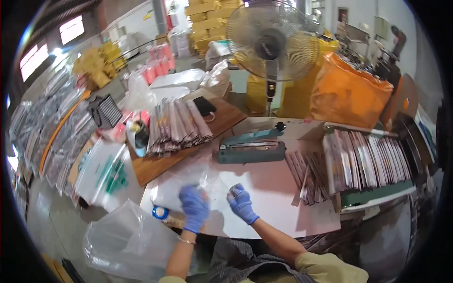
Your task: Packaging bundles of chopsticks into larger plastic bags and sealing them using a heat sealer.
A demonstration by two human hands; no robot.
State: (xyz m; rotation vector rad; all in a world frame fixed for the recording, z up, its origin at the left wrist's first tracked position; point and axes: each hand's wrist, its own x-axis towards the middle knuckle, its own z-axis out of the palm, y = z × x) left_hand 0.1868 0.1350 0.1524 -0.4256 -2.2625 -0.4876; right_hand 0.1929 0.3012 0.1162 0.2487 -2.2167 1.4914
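Note:
Both hands wear blue-violet gloves over the white tabletop (pixel 269 214). My left hand (pixel 194 206) is smeared by motion, so its fingers cannot be read; it is at the near edge of a clear plastic bag (pixel 172 184) lying flat. My right hand (pixel 242 203) has its fingers curled and pressed together at the right end of the clear film, appearing to pinch it. Beyond the hands stands a teal heat sealer (pixel 252 152) with a black knob on its lever. A small blue-capped container (pixel 160 212) lies just left of my left hand.
Thin wrapped packets (pixel 306 179) lie right of the sealer, beside a crate (pixel 377 198) packed with more. Another packet stack (pixel 177 125) and a phone (pixel 204 106) rest on a brown board (pixel 146 169). A fan (pixel 271 45) stands behind; a large clear bag (pixel 127 240) hangs at lower left.

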